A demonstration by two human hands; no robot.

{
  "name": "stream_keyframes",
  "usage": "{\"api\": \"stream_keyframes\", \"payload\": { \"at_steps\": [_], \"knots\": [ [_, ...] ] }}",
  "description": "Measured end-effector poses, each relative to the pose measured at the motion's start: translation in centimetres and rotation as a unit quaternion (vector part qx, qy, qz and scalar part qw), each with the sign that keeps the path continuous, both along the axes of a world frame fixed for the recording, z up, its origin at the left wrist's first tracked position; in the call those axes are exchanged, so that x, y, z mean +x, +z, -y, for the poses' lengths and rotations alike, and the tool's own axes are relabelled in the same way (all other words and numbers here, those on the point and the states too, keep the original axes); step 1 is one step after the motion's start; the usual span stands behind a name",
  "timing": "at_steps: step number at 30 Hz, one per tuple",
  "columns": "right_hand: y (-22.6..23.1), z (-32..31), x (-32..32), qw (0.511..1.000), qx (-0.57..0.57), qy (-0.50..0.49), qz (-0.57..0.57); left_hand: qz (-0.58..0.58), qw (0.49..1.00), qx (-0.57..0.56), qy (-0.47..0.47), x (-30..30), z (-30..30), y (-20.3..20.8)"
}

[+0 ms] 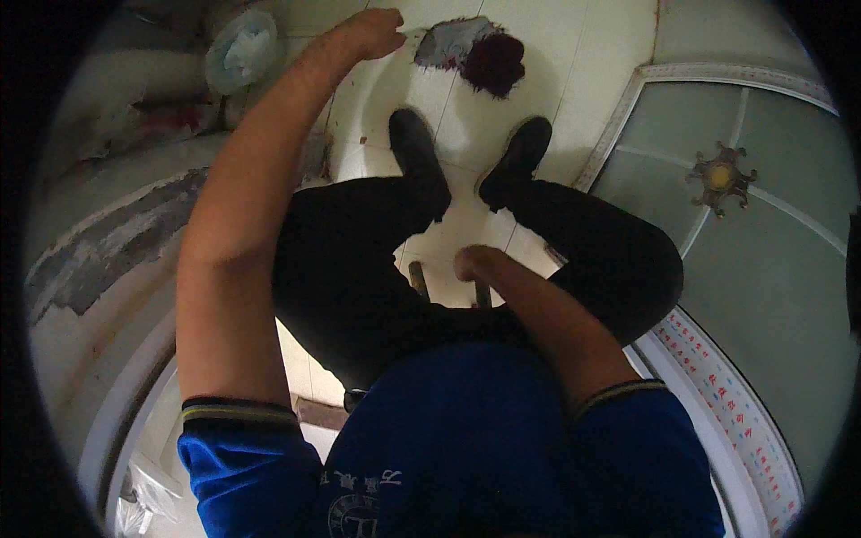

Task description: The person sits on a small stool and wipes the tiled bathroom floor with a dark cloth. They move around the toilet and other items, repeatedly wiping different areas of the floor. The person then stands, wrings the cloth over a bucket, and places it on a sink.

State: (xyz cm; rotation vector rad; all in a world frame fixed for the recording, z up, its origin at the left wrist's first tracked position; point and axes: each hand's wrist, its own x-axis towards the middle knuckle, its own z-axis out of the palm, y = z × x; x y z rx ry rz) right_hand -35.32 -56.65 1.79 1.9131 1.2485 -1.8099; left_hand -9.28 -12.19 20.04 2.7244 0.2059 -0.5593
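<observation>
Stretched far forward, my left hand [369, 34] hovers over or near the pale tiled floor, just left of a grey furry piece [448, 43]. Its visible fingertips stand a little apart, and I see nothing between them. A dark red fluffy piece [493, 66] overlaps the grey one on its right. Between my thighs, my right hand [473, 262] reaches down close to the legs of a low seat [419, 281]. It looks rounded, its fingers are turned out of sight, and whatever they might touch is hidden.
A frosted glass door [767, 269] in a pale frame, with a star-shaped ornament [722, 177], stands at my right. On the left is a stained wall with peeling grey patches [121, 242]. A translucent plastic bag [242, 54] sits at the upper left. My black shoes [417, 157] rest on the tiles.
</observation>
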Motion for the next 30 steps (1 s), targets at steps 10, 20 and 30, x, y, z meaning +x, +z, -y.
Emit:
{"api": "stream_keyframes", "payload": {
  "at_steps": [10, 20, 30],
  "knots": [
    [33.5, -11.6, 25.0, 0.890, 0.326, -0.190, 0.257, -0.045, 0.998, 0.030, 0.033, 5.5, 4.3, -6.3],
    [31.7, -8.3, 30.4, 0.871, 0.224, -0.373, 0.226, 0.071, 0.994, 0.036, 0.071, 9.1, 17.6, -20.3],
    [30.8, -8.3, 32.5, 0.879, 0.239, -0.357, 0.206, 0.028, 0.999, 0.016, 0.040, 10.7, 15.9, -23.9]
  ]
}}
